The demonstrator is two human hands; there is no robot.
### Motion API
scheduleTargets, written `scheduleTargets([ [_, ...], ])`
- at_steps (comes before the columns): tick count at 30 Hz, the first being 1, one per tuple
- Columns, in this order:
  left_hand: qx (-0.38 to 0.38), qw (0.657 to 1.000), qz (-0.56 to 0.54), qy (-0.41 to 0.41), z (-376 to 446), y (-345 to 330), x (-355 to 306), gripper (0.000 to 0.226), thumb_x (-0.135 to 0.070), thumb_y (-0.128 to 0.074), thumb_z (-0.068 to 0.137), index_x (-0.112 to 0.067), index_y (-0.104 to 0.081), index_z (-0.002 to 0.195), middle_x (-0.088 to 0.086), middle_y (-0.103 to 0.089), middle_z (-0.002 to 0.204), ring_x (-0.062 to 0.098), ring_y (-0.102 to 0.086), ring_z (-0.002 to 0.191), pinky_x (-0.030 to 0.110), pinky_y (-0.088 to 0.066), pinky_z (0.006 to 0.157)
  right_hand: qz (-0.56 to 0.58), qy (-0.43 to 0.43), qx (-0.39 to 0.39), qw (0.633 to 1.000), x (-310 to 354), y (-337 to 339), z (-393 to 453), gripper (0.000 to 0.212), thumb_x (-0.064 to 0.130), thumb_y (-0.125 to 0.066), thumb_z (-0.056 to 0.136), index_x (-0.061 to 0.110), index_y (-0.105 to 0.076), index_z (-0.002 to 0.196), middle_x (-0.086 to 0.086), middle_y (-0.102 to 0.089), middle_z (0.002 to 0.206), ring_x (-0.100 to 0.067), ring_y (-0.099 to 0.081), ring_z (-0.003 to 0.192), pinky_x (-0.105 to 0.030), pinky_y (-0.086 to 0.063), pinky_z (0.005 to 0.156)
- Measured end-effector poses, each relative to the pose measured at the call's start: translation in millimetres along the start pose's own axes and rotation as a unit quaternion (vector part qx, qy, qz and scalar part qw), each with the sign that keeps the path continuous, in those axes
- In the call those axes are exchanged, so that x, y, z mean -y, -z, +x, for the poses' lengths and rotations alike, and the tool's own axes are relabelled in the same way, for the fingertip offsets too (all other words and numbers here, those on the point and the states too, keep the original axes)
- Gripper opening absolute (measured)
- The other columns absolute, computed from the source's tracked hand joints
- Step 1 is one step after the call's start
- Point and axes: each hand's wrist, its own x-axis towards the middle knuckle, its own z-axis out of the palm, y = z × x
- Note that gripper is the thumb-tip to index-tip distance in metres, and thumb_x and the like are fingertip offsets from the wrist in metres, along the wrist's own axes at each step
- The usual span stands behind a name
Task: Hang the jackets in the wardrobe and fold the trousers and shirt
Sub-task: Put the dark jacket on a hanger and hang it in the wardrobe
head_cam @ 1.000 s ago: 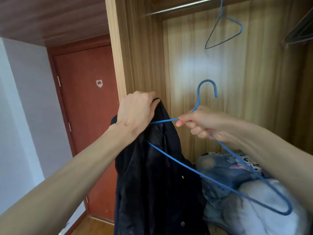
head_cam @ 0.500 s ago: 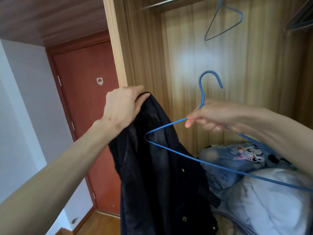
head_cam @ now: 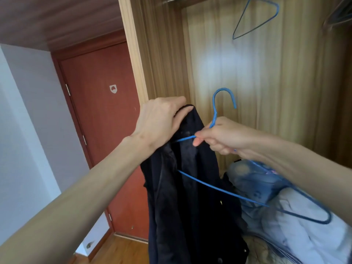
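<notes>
Jacket [head_cam: 190,187]: hanging at frame centre, before the wardrobe [head_cam: 266,82] opening.
Left hand [head_cam: 160,119]: gripping the jacket's top edge, fingers curled over it.
Hanger [head_cam: 217,115]: at the jacket's 3 o'clock (left tip reaching inside the fabric).
Right hand [head_cam: 222,138]: pinching the hanger below its hook.
Door [head_cam: 102,121]: standing at 9 o'clock.

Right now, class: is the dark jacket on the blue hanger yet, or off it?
Off. Only one hanger end reaches into the jacket; left hand holds its top.
</notes>
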Motion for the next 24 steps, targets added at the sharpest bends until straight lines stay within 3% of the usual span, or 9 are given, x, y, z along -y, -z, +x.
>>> scheduleTargets([
  [4,0.036,0.996,-0.037,0.073,-10,-8,-13,0.036,-0.034,-0.060,0.103,-0.014,-0.050,0.076,-0.009,-0.035,0.051,0.023,-0.041,0.049,0.022,-0.027,0.046,0.061,0.022,-0.084,0.994,-11,-31,10,0.027,0.020,-0.056,0.106,0.007,-0.075,0.091,0.002,-0.031,0.053,-0.012,-0.025,0.042,-0.020,-0.022,0.036],
  [9,0.119,0.968,-0.161,0.149,-21,1,-16,0.031,-0.030,-0.061,0.103,-0.013,-0.050,0.079,0.002,-0.052,0.059,0.021,-0.049,0.056,0.041,-0.045,0.056,0.134,0.078,-0.135,0.979,-23,-39,4,0.028,0.025,-0.060,0.104,0.010,-0.077,0.088,0.002,-0.032,0.051,-0.013,-0.025,0.044,-0.021,-0.024,0.037],
  [11,0.179,0.935,-0.261,0.158,-27,9,-15,0.022,-0.030,-0.063,0.102,-0.016,-0.051,0.090,0.002,-0.059,0.067,0.017,-0.053,0.056,0.038,-0.046,0.056,0.149,0.115,-0.132,0.973,-27,-38,-2,0.033,0.022,-0.060,0.104,0.017,-0.076,0.076,0.002,-0.031,0.050,-0.013,-0.024,0.043,-0.022,-0.023,0.038],
  [14,0.256,0.841,-0.438,0.187,-37,20,-15,0.028,-0.043,-0.064,0.100,-0.022,-0.049,0.111,-0.002,-0.061,0.075,0.020,-0.068,0.061,0.035,-0.057,0.056,0.173,0.149,-0.130,0.965,-29,-35,-7,0.057,0.015,-0.056,0.103,0.027,-0.052,0.048,0.003,-0.028,0.049,-0.012,-0.023,0.041,-0.020,-0.020,0.038],
  [15,0.234,0.861,-0.422,0.162,-40,19,-13,0.025,-0.046,-0.058,0.102,-0.024,-0.053,0.115,-0.003,-0.063,0.081,0.022,-0.070,0.071,0.039,-0.060,0.062,0.176,0.158,-0.131,0.963,-29,-34,-8,0.058,0.014,-0.056,0.101,0.028,-0.043,0.047,0.003,-0.027,0.049,-0.012,-0.022,0.041,-0.020,-0.020,0.038],
  [16,0.187,0.910,-0.352,0.117,-42,16,-8,0.023,-0.044,-0.050,0.106,-0.027,-0.058,0.119,-0.005,-0.065,0.089,0.020,-0.069,0.082,0.042,-0.059,0.072,0.174,0.167,-0.133,0.961,-27,-32,-9,0.056,0.013,-0.056,0.100,0.027,-0.038,0.049,0.003,-0.026,0.049,-0.012,-0.021,0.041,-0.019,-0.020,0.039],
  [18,0.095,0.987,-0.129,0.006,-40,8,7,0.031,-0.037,-0.043,0.109,-0.027,-0.061,0.131,-0.007,-0.059,0.109,0.017,-0.056,0.101,0.038,-0.047,0.087,0.172,0.184,-0.133,0.959,-24,-28,-8,0.054,0.010,-0.054,0.100,0.025,-0.032,0.053,0.004,-0.025,0.049,-0.012,-0.021,0.041,-0.018,-0.019,0.040],
  [21,0.146,0.983,-0.077,-0.081,-34,-8,24,0.030,-0.035,-0.036,0.109,-0.020,-0.058,0.124,-0.004,-0.054,0.107,0.019,-0.048,0.096,0.039,-0.041,0.089,0.166,0.190,-0.123,0.960,-23,-27,-7,0.053,0.006,-0.052,0.100,0.024,-0.031,0.054,0.004,-0.025,0.050,-0.012,-0.021,0.042,-0.019,-0.019,0.040],
  [24,0.183,0.974,-0.072,-0.109,-31,-24,33,0.009,-0.041,-0.036,0.104,-0.035,-0.033,0.098,-0.010,-0.042,0.086,0.016,-0.040,0.078,0.038,-0.037,0.075,0.152,0.167,-0.098,0.969,-29,-25,-8,0.048,0.006,-0.051,0.099,0.022,-0.035,0.057,0.004,-0.024,0.052,-0.013,-0.018,0.045,-0.020,-0.018,0.041],
])
